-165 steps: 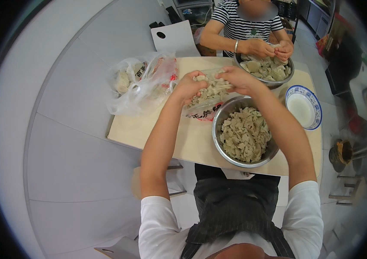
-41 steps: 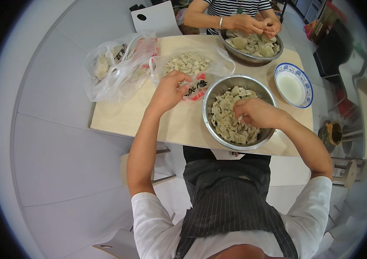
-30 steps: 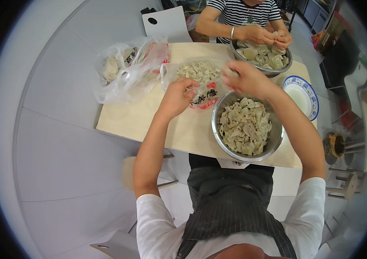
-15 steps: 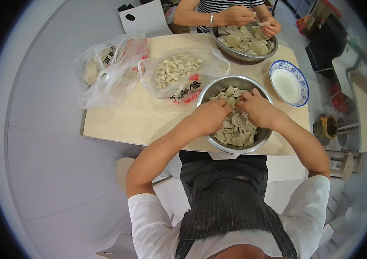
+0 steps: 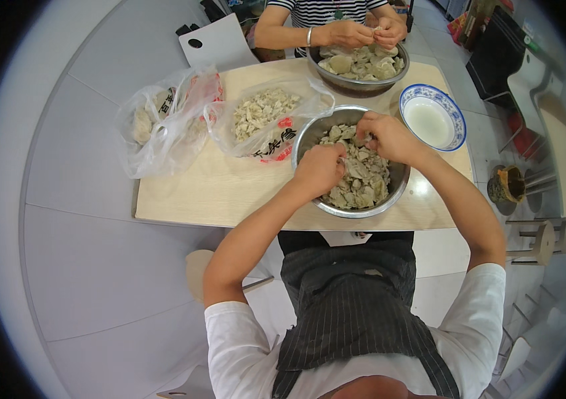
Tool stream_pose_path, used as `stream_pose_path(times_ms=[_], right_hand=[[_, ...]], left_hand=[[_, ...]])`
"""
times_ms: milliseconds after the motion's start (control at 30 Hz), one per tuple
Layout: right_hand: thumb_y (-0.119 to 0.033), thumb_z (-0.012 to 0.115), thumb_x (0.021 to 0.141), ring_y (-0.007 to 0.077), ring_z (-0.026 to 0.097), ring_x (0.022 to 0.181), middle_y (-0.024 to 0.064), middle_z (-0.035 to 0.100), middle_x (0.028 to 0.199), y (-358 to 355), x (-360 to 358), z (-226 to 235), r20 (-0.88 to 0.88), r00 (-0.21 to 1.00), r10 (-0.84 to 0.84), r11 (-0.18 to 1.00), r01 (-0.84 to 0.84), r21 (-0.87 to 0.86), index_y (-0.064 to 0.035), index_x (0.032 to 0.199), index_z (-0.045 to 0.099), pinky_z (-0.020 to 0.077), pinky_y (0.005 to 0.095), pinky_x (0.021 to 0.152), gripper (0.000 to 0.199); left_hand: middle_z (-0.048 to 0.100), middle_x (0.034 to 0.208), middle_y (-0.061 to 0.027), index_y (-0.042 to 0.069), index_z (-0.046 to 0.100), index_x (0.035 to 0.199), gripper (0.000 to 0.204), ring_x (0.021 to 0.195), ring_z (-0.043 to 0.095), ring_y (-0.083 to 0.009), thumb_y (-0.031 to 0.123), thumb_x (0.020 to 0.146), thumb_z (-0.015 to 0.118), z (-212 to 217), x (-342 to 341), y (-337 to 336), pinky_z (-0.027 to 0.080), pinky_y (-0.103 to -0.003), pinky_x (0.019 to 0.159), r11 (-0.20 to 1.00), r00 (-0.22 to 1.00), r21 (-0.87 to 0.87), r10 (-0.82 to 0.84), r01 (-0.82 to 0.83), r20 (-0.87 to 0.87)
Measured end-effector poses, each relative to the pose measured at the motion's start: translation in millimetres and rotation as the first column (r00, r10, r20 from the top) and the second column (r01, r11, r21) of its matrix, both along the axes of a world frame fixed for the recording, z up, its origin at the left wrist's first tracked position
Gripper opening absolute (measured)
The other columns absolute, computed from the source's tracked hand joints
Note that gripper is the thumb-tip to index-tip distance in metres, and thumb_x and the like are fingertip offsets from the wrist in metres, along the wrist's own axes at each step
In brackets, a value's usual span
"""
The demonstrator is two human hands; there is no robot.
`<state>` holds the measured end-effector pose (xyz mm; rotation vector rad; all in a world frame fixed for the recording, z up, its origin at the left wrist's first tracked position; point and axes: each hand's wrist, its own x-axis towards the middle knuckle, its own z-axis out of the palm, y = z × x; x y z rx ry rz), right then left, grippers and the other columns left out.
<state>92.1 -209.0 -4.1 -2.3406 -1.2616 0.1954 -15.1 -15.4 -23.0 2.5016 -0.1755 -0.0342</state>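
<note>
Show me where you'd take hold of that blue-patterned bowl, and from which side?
Probably the flared rim of the blue-patterned bowl, with the right hand coming from the right. That side faces the table's edge, while the steel bowl stands close on the left. The whitish liquid suggests keeping it level.

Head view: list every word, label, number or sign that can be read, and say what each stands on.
Left bag: black characters and red print, partly folded; wording not copied here.
Middle bag: large black characters with red print, creased; wording not copied here.
Steel bowl: no lettering visible.
Blue-rimmed bowl: pattern, no lettering visible.
Elsewhere: nothing legible.
</note>
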Motion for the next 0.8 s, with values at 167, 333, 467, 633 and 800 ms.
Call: stream_pose_path(times_ms=[167, 333, 467, 633, 800], right_hand=[[0.001, 0.070, 0.078, 0.0315, 0.061, 0.085, 0.0141, 0.062, 0.093, -7, -10, 26, -0.104, 0.992, -0.071, 0.983, 0.087, 0.164, -0.0023, 0.097, 0.059, 0.0487, 0.0402, 0.075, 0.022], [-0.001, 0.070, 0.079, 0.0307, 0.060, 0.083, 0.0149, 0.062, 0.089, -11, -8, 30, -0.179, 0.978, -0.106, 0.982, 0.131, 0.136, -0.0016, 0.099, 0.059, 0.0486, 0.0399, 0.075, 0.023], [-0.002, 0.070, 0.078, 0.0309, 0.060, 0.085, 0.0149, 0.062, 0.088, -15, -15, 29, -0.084, 0.981, -0.177, 0.963, 0.190, 0.192, -0.0017, 0.100, 0.059, 0.0484, 0.0398, 0.076, 0.025], [-0.001, 0.069, 0.077, 0.0321, 0.061, 0.091, 0.0146, 0.063, 0.097, -24, -18, 13, 0.261, 0.965, -0.030, 0.969, -0.036, 0.245, -0.0041, 0.113, 0.061, 0.0491, 0.0383, 0.084, 0.037], [0.000, 0.070, 0.076, 0.0290, 0.064, 0.087, 0.0157, 0.062, 0.112, -9, -50, 27, -0.364, 0.927, 0.095, 0.941, 0.036, 0.336, -0.0067, 0.127, 0.057, 0.0526, 0.0372, 0.080, 0.053]], left_hand=[[0.059, 0.112, -0.0187, 0.007, 0.063, 0.106, 0.034, 0.106, 0.059, -0.0368, 0.014, 0.074, 0.075, -2, -6, -2, 0.048, -0.045, 0.089, 0.993, 0.992, -0.074, -0.090, 0.097, 0.086], [0.050, 0.122, -0.0146, 0.007, 0.062, 0.111, 0.045, 0.115, 0.052, -0.0359, 0.021, 0.072, 0.080, 5, -3, -24, 0.045, -0.044, 0.094, 0.935, 0.967, 0.249, -0.240, 0.252, -0.079], [0.055, 0.111, -0.0167, 0.005, 0.061, 0.109, 0.043, 0.105, 0.057, -0.0373, 0.024, 0.074, 0.079, 2, 7, -12, 0.046, -0.045, 0.088, 0.962, 0.963, 0.061, -0.265, 0.267, -0.047], [0.063, 0.096, -0.0177, 0.001, 0.066, 0.103, 0.043, 0.095, 0.059, -0.0387, 0.033, 0.078, 0.077, 34, 2, -5, 0.046, -0.046, 0.084, 0.990, 0.987, 0.014, -0.140, 0.141, -0.074], [0.065, 0.084, -0.0121, 0.001, 0.066, 0.103, 0.043, 0.077, 0.061, -0.0258, 0.034, 0.079, 0.079, 13, 3, 1, 0.049, -0.039, 0.071, 0.955, 0.994, -0.289, -0.035, 0.064, 0.103]])
